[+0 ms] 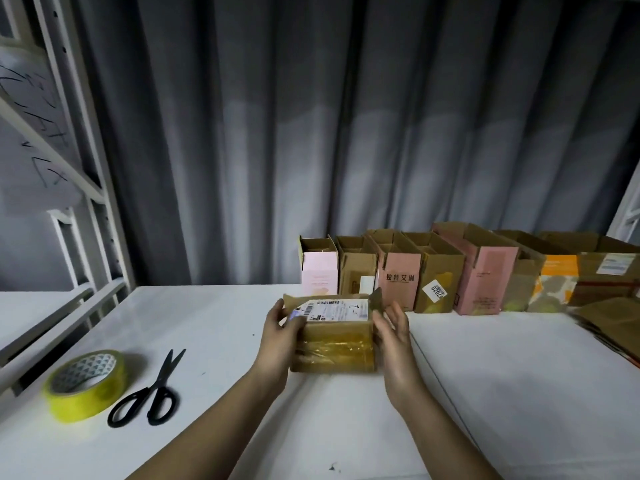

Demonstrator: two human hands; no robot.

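Observation:
A small brown cardboard box point(334, 344) stands on the white table point(502, 393) in front of me. It bears a white shipping label on top and shiny clear tape across its near face. My left hand point(278, 336) grips the box's left end, thumb on the label corner. My right hand point(393, 336) lies flat against the right end, fingers straight, beside a raised flap.
A roll of yellow tape point(85, 384) and black scissors point(149, 393) lie at the left of the table. A row of open cardboard boxes point(440, 271) lines the back edge. Flattened cardboard point(613, 320) is stacked at the far right. A metal rack point(69, 168) stands left.

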